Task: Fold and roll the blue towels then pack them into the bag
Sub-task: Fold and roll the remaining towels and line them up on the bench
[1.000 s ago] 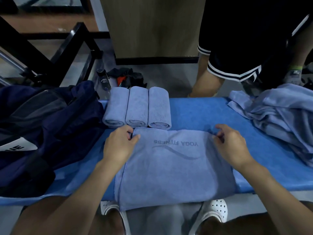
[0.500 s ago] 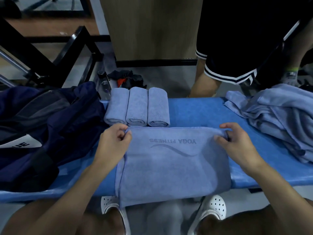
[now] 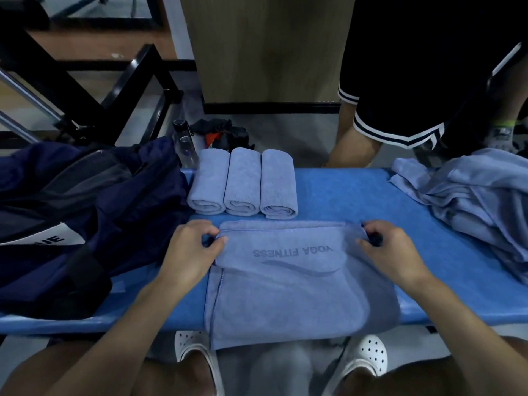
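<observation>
- The printed towel (image 3: 300, 295) is laid across the blue bench (image 3: 357, 195), dead centre in front of the wearer, with its near end hanging over the bench's front edge.
- Its far edge is turned over toward the wearer into a short flap; "YOGA FITNESS" and a swoosh mark are seen upside down on that flap.
- The left end of the turned edge is pinched by the left hand (image 3: 190, 250), fingers curled on top, thumb against the cloth.
- The right end of the same edge is pinched by the right hand (image 3: 391, 252), fingers curled over the fold.
- Three rolled towels (image 3: 242, 184) are lined up side by side and touching, just beyond the printed towel, spiral ends facing the wearer.
- A dark navy bag (image 3: 85, 212) is slumped on the left end of the bench, just beside the rolls; white lettering is partly seen on it.
- A loose towel pile (image 3: 471, 201) is heaped on the right end of the bench, well apart from the hands.
- A clear water bottle (image 3: 185, 144) is stood behind the bag, near the leftmost roll.
- A second person in black shorts (image 3: 400, 81) is stood beyond the bench.
- White perforated shoes (image 3: 368, 355) are seen under the front edge.
</observation>
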